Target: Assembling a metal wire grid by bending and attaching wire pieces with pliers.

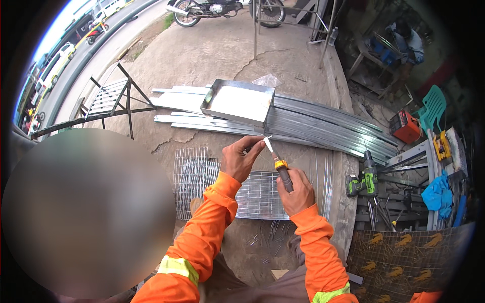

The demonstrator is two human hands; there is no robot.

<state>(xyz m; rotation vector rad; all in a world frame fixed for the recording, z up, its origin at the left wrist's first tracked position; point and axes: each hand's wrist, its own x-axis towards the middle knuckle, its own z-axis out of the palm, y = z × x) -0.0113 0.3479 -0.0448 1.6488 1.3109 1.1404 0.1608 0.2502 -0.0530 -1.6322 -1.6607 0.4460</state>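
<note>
My right hand (297,193) is wrapped round the handle of a torch-like tool (284,177). It has a grey grip, an orange-yellow collar, a short coppery section and a pale tapered end pointing up and away. My left hand (241,157) is closed in a pinch beside that pale tip. A small thin piece shows at the fingertips, too small to name. Beyond both hands, a shallow shiny metal tray (240,103) rests on long galvanized metal channels (323,126). Below them, a wire grid panel (260,194) lies over bright sheet metal.
Thin rods and offcuts (273,237) lie near my legs. At right are a green drill (370,177), a red-orange machine (405,126) and a green chair (433,107). A black metal frame (108,98) stands left; a motorcycle (217,7) beyond. Another person (406,43) sits far right.
</note>
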